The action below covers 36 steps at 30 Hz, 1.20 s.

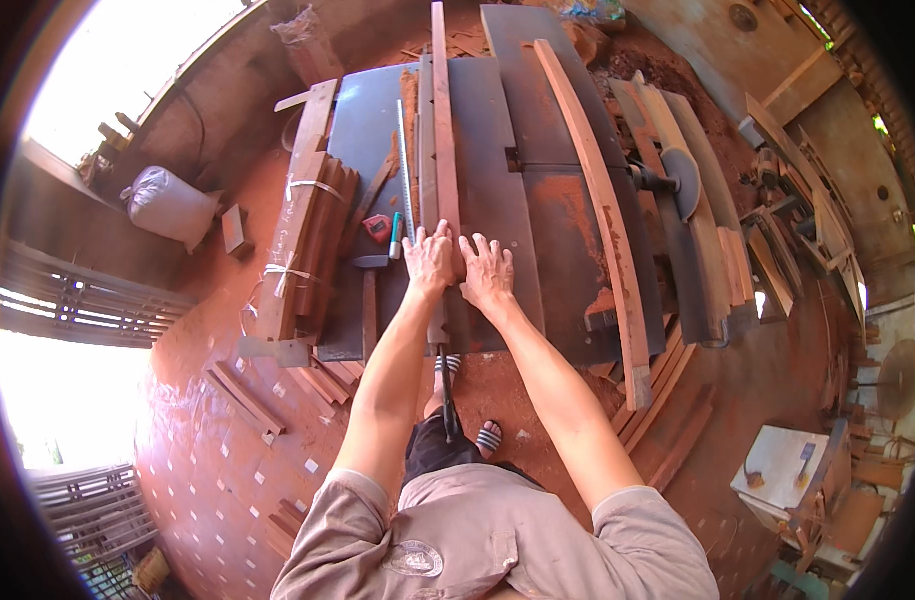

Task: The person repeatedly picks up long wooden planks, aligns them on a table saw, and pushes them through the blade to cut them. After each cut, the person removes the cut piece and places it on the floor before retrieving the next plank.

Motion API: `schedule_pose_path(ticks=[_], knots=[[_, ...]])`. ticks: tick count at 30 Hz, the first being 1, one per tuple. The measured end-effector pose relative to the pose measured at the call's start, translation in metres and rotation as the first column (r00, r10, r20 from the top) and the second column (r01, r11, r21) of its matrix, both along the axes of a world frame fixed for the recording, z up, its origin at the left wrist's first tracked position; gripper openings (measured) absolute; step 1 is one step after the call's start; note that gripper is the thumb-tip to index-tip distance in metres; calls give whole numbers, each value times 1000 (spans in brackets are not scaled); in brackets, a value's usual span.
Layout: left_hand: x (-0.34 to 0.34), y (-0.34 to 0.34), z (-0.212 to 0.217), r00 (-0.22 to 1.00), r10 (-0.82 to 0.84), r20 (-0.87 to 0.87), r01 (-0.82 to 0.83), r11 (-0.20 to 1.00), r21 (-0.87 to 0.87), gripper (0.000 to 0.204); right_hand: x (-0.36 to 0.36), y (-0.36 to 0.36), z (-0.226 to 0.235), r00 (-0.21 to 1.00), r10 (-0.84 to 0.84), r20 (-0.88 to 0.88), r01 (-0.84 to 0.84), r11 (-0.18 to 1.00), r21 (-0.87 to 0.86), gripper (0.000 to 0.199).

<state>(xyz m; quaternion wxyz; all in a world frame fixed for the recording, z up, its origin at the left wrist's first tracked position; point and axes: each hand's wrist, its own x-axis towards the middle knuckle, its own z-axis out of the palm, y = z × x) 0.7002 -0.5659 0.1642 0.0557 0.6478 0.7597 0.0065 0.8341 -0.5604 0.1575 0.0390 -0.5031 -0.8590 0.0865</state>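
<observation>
A long, narrow wooden strip [441, 120] lies lengthwise on the dark machine table [477, 110], against a straight rail [426, 150]. Over the rail and the strip's left side rests my left hand [430, 262], its fingers spread and slightly bent. My right hand [488, 272] lies just right of the strip, fingers apart and pointing forward on the table. The strip's near end is partly hidden by my hands. Left of them lie a hammer [370, 300], a teal-and-white marker [395, 236], a red tape measure [377, 228] and a steel ruler [405, 165].
Bundled wooden boards [312, 235] tied with white strips lie along the table's left edge. A long curved wooden piece [597, 190] crosses the right side, near a round disc [681, 184]. Offcuts [245, 398] lie on the dusty floor; a white sack [167, 205] stands left.
</observation>
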Motion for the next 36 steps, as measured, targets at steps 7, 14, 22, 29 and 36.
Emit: schedule_pose_path(ticks=[7, 14, 22, 29, 36], knots=[[-8, 14, 3, 999, 12, -31, -13, 999, -31, 96, 76, -46, -27, 978, -168, -124, 163, 985, -55, 73], [-9, 35, 3, 999, 6, -34, -9, 995, -99, 101, 120, -77, -71, 968, -186, -167, 196, 979, 46, 74], [-16, 53, 7, 999, 34, -24, -35, 998, -43, 90, 116, -79, -77, 952, -174, -250, 207, 972, 114, 73], [-27, 75, 3, 998, 25, -54, -30, 995, -91, 96, 114, -79, -75, 952, -165, -257, 201, 972, 121, 72], [-35, 98, 1, 998, 37, -47, -41, 996, -82, 96, 115, -77, -72, 952, -158, -262, 196, 973, 123, 70]])
